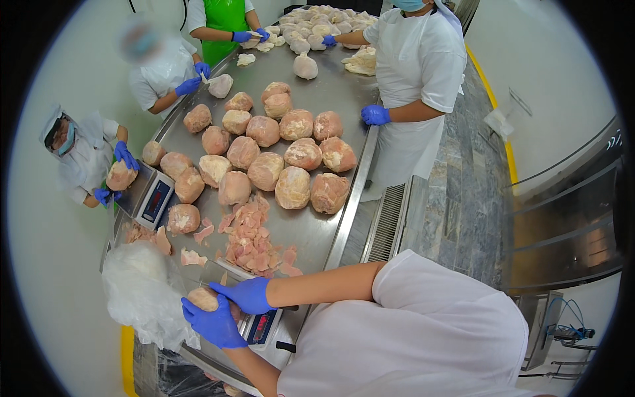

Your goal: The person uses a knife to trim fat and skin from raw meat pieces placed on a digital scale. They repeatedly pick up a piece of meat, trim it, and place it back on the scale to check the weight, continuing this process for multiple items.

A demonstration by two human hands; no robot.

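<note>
My left hand [215, 322], in a blue glove, is closed around a round raw meat piece [203, 299], pale pink and cream, held over the near scale [263, 325]. Against the same piece, my right hand [246, 295], also blue-gloved, has its fingers bent; a thin sliver shows by its fingertips, but I cannot tell whether it is a blade or meat. Part of the meat is hidden behind my fingers. Just beyond my hands is a heap of thin pink meat trimmings [251, 239] on the steel table [311, 235].
Several round meat pieces [264, 171] cover the table's middle. A clear plastic bag [140, 284] sits at the near left edge. Another scale [153, 198] stands at the left, where a co-worker's gloved hand [124, 155] holds meat. Other co-workers stand along both sides. A floor grate [387, 221] lies right.
</note>
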